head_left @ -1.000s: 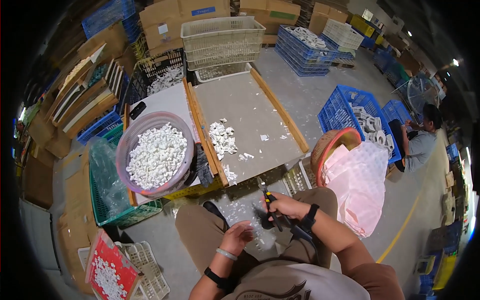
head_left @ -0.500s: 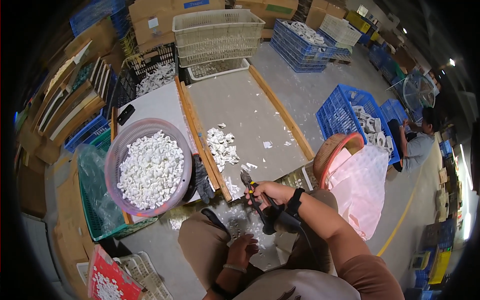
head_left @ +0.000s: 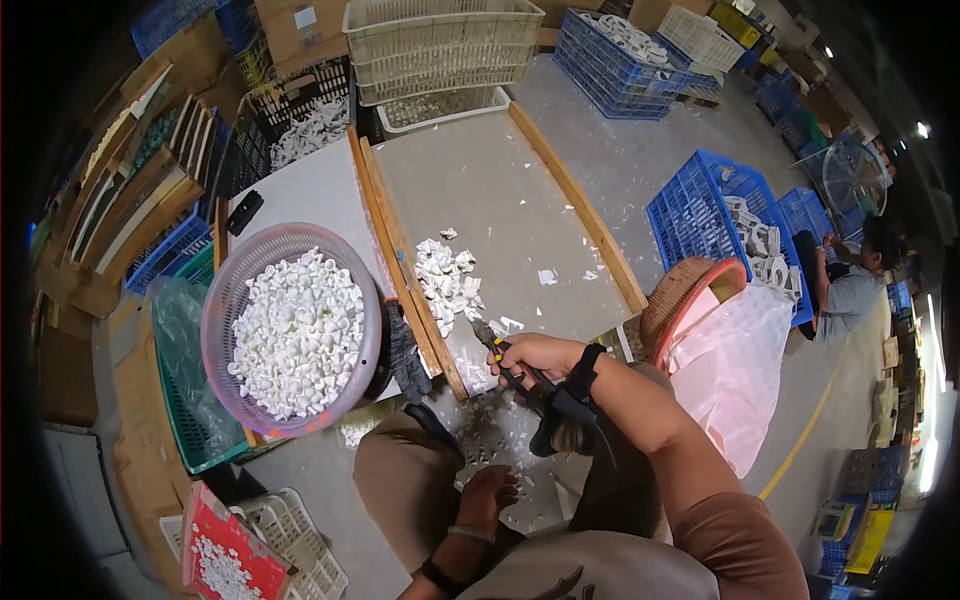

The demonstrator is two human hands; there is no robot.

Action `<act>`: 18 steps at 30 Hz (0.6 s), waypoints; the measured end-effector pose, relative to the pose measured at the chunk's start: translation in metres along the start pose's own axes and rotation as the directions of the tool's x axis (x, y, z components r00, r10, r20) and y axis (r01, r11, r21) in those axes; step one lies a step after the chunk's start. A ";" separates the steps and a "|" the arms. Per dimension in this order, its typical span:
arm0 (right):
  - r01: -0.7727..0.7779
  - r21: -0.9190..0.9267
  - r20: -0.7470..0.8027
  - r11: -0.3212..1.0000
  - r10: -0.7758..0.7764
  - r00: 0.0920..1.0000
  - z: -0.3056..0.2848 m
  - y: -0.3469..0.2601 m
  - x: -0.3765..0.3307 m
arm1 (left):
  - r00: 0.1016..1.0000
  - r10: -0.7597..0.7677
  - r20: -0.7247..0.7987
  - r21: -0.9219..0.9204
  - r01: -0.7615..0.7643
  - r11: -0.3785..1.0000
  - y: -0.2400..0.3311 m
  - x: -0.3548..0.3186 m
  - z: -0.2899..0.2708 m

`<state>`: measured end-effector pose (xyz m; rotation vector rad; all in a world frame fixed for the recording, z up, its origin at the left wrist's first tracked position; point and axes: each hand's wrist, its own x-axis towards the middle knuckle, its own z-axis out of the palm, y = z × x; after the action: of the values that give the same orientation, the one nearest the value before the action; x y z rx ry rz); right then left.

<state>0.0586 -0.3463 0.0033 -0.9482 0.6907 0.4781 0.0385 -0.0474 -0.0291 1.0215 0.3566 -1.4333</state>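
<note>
My right hand (head_left: 538,360) grips a pair of cutting pliers (head_left: 488,338) with black and yellow handles. The tips of the pliers reach the near edge of a heap of small white plastic pieces (head_left: 447,282) on the grey board (head_left: 480,190). Low in front of my body, beside my knee, my left hand (head_left: 487,496) is loosely curled with the fingers slightly apart; nothing shows in it. To the left, a round mauve basket (head_left: 222,300) brims with small white plastic parts (head_left: 300,335).
Wooden strips (head_left: 580,210) edge the board. A dark glove (head_left: 405,352) lies beside the basket. A blue crate (head_left: 690,215) and a reddish basket (head_left: 690,300) with pink sheeting (head_left: 735,375) stand right. A red tray (head_left: 215,515) sits lower left. Another person (head_left: 850,290) sits far right.
My right hand has raised the pliers slightly, and their tips have moved left toward the white heap. My left hand stays low. The whole view has shifted a little.
</note>
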 end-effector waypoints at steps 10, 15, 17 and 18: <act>0.098 -0.108 0.074 0.989 -0.090 0.993 0.043 0.044 -0.083 | 0.966 0.253 0.052 0.090 -0.257 0.962 0.019 -0.013 0.003; 0.024 -0.233 0.118 0.972 0.004 0.993 0.086 0.077 -0.149 | 0.871 0.473 0.134 0.008 -0.479 0.878 0.048 -0.020 0.039; 0.007 -0.279 0.137 0.960 0.032 0.990 0.102 0.084 -0.164 | 0.812 0.566 0.143 -0.037 -0.567 0.823 0.047 -0.023 0.039; 0.018 -0.251 0.175 0.968 0.027 0.984 0.101 0.098 -0.164 | 0.847 0.490 0.207 0.066 -0.512 0.857 0.047 -0.022 0.034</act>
<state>-0.0860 -0.2222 0.1050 -1.1276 0.4775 0.6575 0.0657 -0.0669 0.0237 0.9774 -0.1341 -1.0622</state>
